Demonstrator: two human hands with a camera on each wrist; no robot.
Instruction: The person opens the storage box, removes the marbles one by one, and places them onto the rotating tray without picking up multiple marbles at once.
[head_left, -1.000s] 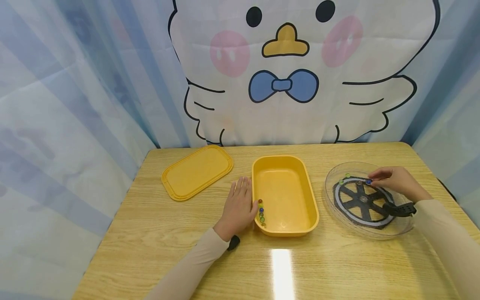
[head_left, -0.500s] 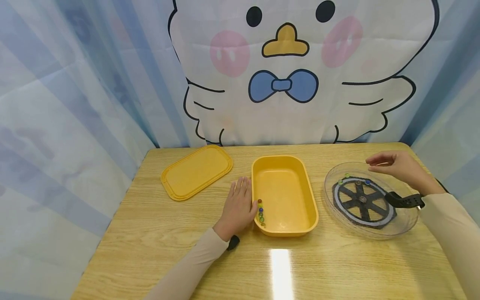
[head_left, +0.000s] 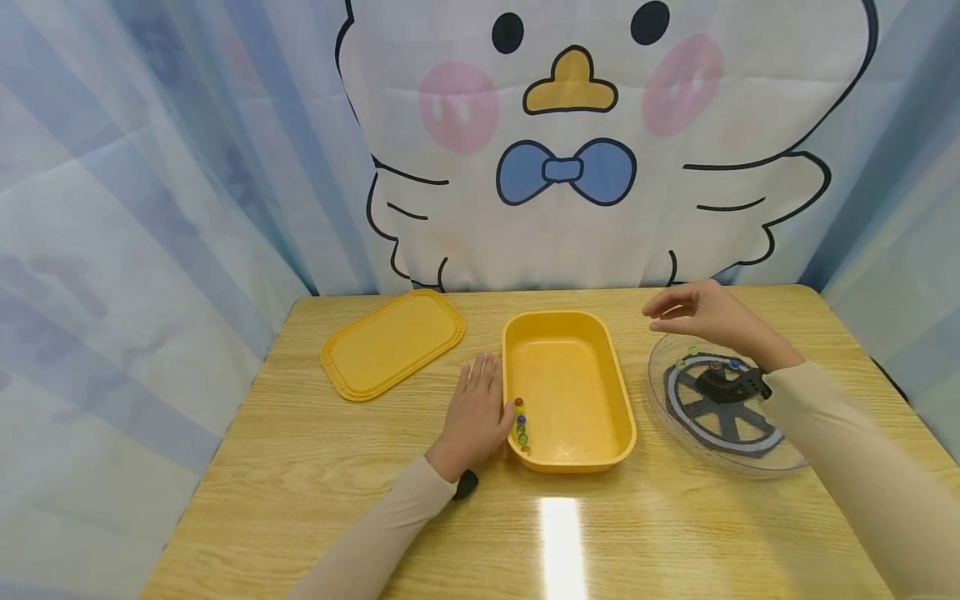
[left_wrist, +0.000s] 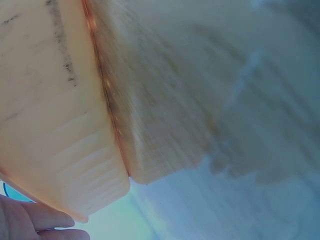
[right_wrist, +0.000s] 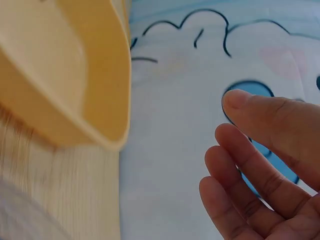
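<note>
My left hand (head_left: pixel 471 417) lies with straight fingers along the left side of a yellow rectangular tub (head_left: pixel 577 383), its thumb over the rim. Inside the tub, several small coloured marbles (head_left: pixel 522 420) form a row against the left wall. Above the far left part of a round clear dish (head_left: pixel 787 462) hovers my right hand (head_left: pixel 705 312), fingers loosely bent; the right wrist view shows nothing between thumb and fingers (right_wrist: pixel 272 182). A dark spoked wheel shape (head_left: pixel 693 408) lies in the dish. Around its far edge sit a blue marble (head_left: pixel 735 364), a brownish marble (head_left: pixel 715 365) and greenish marbles (head_left: pixel 693 351).
A flat yellow lid (head_left: pixel 393 345) lies at the back left of the wooden table (head_left: pixel 300 483). Behind the table hangs a curtain (head_left: pixel 570 242) with a cartoon bird. The dish stands to the right of the tub.
My right hand has let go of the blue marble at the wheel's far edge, risen and moved left toward the tub. The left hand has stayed in place.
</note>
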